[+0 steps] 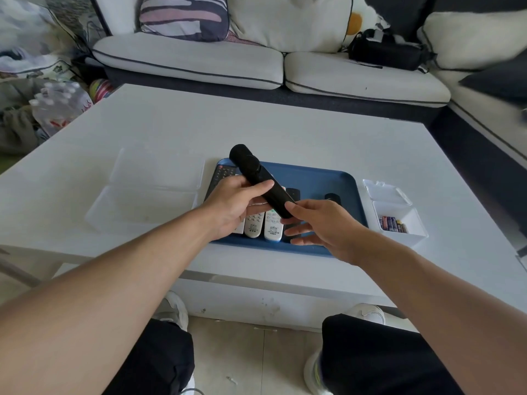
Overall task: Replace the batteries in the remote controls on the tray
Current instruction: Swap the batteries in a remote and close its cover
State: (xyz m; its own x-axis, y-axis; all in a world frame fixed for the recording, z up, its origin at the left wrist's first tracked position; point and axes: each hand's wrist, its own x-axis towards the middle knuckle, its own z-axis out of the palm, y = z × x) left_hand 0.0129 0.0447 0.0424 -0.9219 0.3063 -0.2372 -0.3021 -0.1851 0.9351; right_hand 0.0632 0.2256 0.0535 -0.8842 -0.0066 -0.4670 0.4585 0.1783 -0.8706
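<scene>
While your left hand [239, 202] is gripping the black remote [261, 181] above the tray [328, 178], your right hand [316, 220] is hovering open; battery swapping looks barely begun.

The long rounded plastic remote [258, 178] is plain matte black. The flat plastic tray [319, 181] is medium blue. Two slim remotes [263, 226] on it are white with grey buttons. The low table [256, 126] is white. The small open plastic box [399, 220] is white, with dark blue and yellow-black batteries [393, 224]. The sofa cushions [362, 76] are off-white with dark grey piping.
</scene>
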